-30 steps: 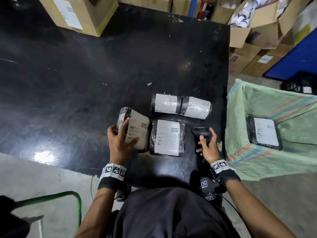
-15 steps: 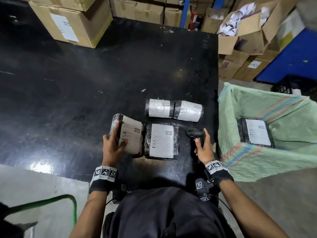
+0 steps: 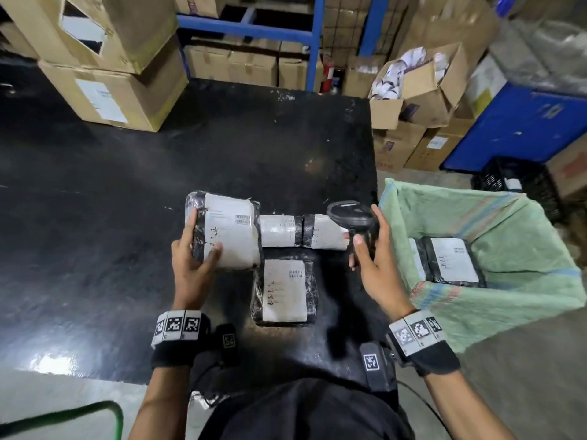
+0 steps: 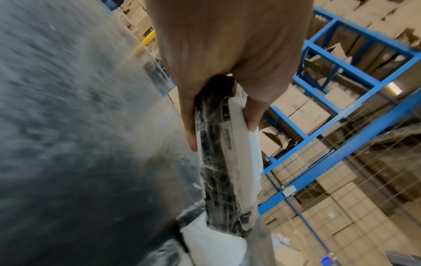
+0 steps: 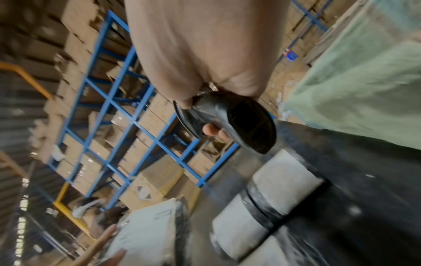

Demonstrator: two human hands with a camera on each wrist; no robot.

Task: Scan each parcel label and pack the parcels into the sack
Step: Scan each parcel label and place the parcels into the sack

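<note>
Your left hand (image 3: 193, 265) grips a lifted parcel (image 3: 228, 231); your right hand (image 3: 374, 268) grips the scanner (image 3: 351, 215). Parcels already in sack (image 3: 508, 312) at 3 o'clock; three remain on table (image 3: 95, 217).

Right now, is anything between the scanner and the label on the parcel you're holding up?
Nothing visible. The left hand holds the parcel label up, thumb only on its near corner; the barcode shows. The scanner in the right hand sits beside it, with open air between them.
</note>
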